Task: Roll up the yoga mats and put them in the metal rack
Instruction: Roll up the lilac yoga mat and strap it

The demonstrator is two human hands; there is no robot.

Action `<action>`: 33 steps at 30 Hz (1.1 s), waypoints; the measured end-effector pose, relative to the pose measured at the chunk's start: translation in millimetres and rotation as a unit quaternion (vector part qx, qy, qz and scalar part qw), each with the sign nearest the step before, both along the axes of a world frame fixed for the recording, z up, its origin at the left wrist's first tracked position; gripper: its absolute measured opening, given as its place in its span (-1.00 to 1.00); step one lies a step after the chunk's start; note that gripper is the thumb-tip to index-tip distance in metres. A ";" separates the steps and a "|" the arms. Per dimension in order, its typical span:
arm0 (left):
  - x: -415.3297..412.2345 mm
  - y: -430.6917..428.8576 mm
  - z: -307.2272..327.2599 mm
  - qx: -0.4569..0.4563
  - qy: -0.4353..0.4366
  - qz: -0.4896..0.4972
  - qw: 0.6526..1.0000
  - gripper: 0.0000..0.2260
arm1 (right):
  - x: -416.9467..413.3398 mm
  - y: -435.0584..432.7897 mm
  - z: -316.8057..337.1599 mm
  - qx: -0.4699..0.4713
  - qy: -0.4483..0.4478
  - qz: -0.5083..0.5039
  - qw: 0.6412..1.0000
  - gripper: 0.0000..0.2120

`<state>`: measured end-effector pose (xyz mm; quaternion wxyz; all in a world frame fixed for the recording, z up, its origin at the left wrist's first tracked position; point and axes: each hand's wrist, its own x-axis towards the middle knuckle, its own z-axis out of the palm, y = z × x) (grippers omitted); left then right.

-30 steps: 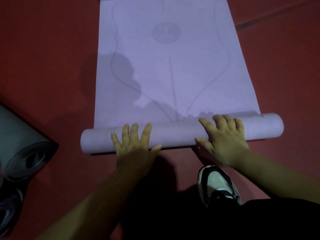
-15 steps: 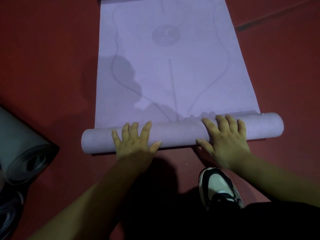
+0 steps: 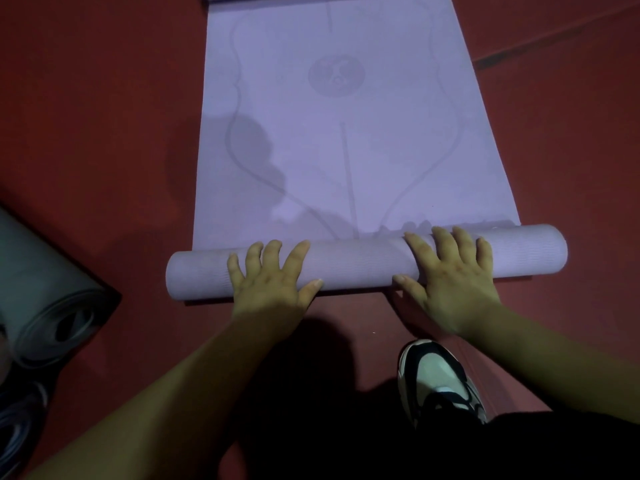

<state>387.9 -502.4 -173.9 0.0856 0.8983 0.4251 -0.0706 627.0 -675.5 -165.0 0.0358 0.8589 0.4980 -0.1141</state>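
A: Pressing on the rolled portion of the lilac, fine-ribbed yoga mat [image 3: 346, 140] are both hands. The left hand [image 3: 273, 278] lies flat with fingers spread across the roll's left half; the right hand [image 3: 450, 275] does likewise on the right half, its thumb on the near side of the roll. Neither hand closes around anything.

B: Where does the mat lie?

A: On the dark red floor [image 3: 97, 116]. The roll runs crosswise near the person, slightly higher at its right end; the unrolled sheet stretches away, and its far end is cut off by the top edge.

B: What is printed on it?

A: A round emblem, a centre line and two curved lines, all faint. The emblem's detail cannot be made out in the dim light. A shadow falls across the sheet's left part.

B: And at the margins?

A: At left, a rolled grey-green mat [image 3: 45, 299] shows its spiral end, partly cut off; below it sits a darker roll [image 3: 17, 424], too dim to describe. At lower right, a black-and-white sneaker [image 3: 440, 379] stands on the floor, its heel hidden beneath dark clothing.
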 end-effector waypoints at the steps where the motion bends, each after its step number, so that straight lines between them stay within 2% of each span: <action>1: 0.9 0.1 1.1 0.006 -0.003 -0.002 1.000 -0.33 | 2.8 2.0 0.6 -0.004 0.001 0.000 1.000 -0.25; 7: -5.7 -8.2 -7.1 0.096 -0.046 -0.055 0.993 -0.36 | 12.3 12.5 3.5 -0.027 0.013 -0.004 1.000 -0.20; 14: 1.0 7.6 -1.5 -0.008 0.004 -0.023 1.000 -0.34 | 4.1 7.8 1.5 -0.005 0.010 -0.008 1.000 -0.23; 18: 4.2 12.3 3.9 -0.012 0.007 -0.017 1.000 -0.29 | 11.1 13.7 0.9 -0.013 0.002 -0.002 1.000 -0.24; 24: -0.6 7.5 -4.6 0.054 -0.022 -0.051 0.997 -0.34 | 21.3 25.0 3.2 -0.024 0.003 0.002 1.000 -0.20; 33: 8.2 26.0 5.2 -0.011 0.012 -0.030 0.999 -0.32 | 17.0 24.4 -0.9 -0.014 0.000 0.003 1.000 -0.20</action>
